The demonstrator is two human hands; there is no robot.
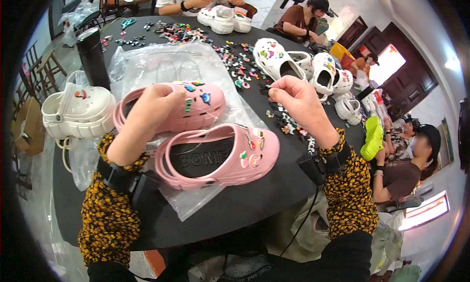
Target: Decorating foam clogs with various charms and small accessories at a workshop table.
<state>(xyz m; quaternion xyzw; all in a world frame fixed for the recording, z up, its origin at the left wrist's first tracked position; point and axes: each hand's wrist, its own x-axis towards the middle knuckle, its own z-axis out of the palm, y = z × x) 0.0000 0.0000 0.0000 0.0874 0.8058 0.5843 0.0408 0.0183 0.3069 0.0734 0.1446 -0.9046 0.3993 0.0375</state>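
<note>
My left hand (159, 105) grips the farther pink clog (215, 103), with its thumb on the upper near several colourful charms. The fingers behind the thumb are mostly hidden. A second pink clog (262, 159) lies nearer to me, toe to the right, with a dark insole and several charms on its upper. To the right, my right hand (301, 103) is raised above the table with thumb and fingertips pinched together. Something small and dark seems to show at the fingertips, too small to name. Loose charms (289, 123) lie on the table below it.
Clear plastic bags (142, 61) lie on the dark table (235, 208). A white clog (81, 110) and a black bottle (93, 59) stand at left. Charm piles (183, 33) and decorated white clogs (271, 57) lie beyond. At right, a person holds a lime clog (373, 135); others work around.
</note>
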